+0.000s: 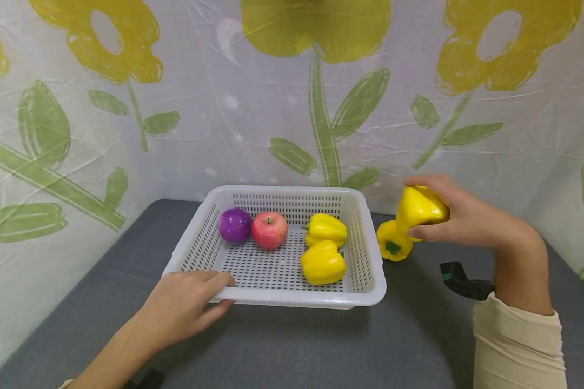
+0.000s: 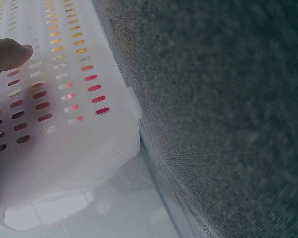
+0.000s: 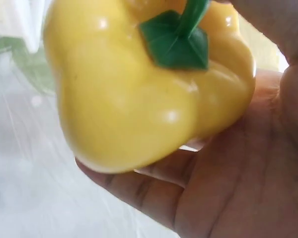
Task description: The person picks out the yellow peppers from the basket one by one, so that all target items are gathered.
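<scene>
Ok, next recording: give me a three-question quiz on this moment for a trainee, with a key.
1. True or false: in the white basket, the red apple sits beside the purple item.
2. Fill in: the left hand grips the basket's ____.
3. The right hand holds: A) the apple; B) the purple item; C) a yellow pepper.

Key: 1 true; 2 rim; 3 C.

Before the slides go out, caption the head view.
Left hand holds a white basket; right hand grips a yellow pepper beside it.
</scene>
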The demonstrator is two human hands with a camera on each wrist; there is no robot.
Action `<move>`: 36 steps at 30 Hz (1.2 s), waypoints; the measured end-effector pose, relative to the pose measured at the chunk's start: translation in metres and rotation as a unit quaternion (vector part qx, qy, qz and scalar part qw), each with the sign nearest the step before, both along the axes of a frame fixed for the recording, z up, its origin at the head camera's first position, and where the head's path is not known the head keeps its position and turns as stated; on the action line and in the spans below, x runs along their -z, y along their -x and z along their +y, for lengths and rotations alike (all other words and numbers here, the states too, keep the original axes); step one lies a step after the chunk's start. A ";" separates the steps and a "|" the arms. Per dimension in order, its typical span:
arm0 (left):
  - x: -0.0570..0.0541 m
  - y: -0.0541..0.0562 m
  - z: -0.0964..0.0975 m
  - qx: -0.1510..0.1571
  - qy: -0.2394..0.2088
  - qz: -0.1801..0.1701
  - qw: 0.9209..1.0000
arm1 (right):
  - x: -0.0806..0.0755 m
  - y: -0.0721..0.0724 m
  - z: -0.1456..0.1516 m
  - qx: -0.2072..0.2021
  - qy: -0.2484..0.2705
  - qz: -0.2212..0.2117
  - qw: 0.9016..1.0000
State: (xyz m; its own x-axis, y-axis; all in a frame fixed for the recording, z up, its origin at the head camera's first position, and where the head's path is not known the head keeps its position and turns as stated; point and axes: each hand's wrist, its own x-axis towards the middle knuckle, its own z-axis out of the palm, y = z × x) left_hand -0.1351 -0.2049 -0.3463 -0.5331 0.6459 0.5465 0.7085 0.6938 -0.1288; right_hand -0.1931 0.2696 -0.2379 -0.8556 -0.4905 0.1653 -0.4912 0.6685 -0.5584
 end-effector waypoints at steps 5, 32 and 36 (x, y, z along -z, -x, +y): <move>0.000 0.000 0.000 -0.002 0.002 -0.002 1.000 | 0.002 0.003 0.008 0.030 -0.022 -0.012 0.999; -0.001 -0.001 0.000 -0.004 0.002 -0.004 1.000 | 0.037 0.035 0.034 0.091 -0.098 -0.080 0.988; 0.000 0.000 0.000 0.003 -0.003 -0.002 1.000 | 0.042 0.039 0.037 0.098 -0.108 -0.095 0.985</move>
State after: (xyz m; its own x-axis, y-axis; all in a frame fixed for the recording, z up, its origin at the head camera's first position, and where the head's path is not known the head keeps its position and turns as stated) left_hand -0.1353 -0.2049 -0.3464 -0.5308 0.6462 0.5483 0.7133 0.6901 -0.1228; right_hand -0.2321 0.3065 -0.2804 -0.9427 -0.3191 -0.0974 -0.2408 0.8529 -0.4632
